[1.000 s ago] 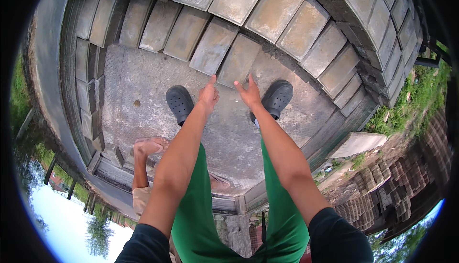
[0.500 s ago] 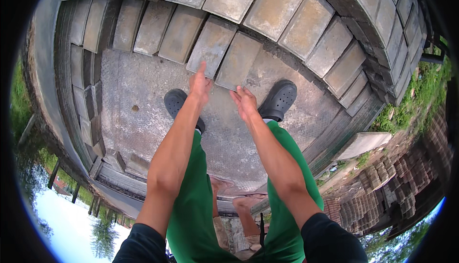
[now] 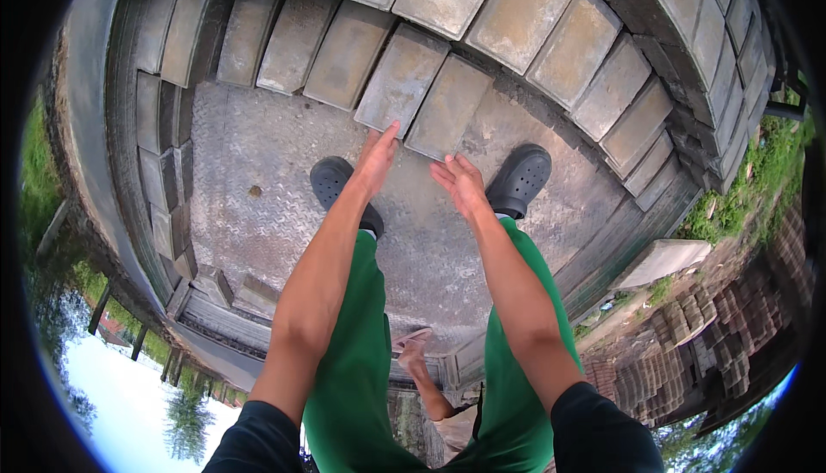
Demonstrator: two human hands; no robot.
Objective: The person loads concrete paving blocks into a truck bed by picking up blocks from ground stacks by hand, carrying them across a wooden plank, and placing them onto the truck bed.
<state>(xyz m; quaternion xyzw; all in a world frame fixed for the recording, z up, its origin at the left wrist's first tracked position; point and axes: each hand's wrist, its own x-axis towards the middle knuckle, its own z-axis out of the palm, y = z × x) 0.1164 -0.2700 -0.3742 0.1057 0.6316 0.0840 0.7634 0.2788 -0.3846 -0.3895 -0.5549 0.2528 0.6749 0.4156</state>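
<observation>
Grey concrete paving blocks stand in rows on a metal truck-bed floor (image 3: pixel 284 172). My left hand (image 3: pixel 375 160) is at the near edge of one block (image 3: pixel 403 81), its thumb raised against that edge and the other fingers partly hidden. Just to the right, my right hand (image 3: pixel 462 182) has its fingers stretched and slightly apart by the near edge of the neighbouring block (image 3: pixel 449 107). Neither hand has lifted a block. Both palms face inward, with a gap between the hands.
My feet in dark clogs (image 3: pixel 521 176) flank my hands. Taller stacked blocks (image 3: pixel 688 8) rise at the far right, and more blocks (image 3: pixel 157 116) line the left side wall. Behind me, between my green trouser legs, shows another person's bare limb (image 3: pixel 422 370). Roof tiles (image 3: pixel 671 335) lie outside.
The view has shifted, moving the blocks rightward in the picture. My left hand's raised digit has come down to the block's near edge. One of the other person's two visible limbs has left view.
</observation>
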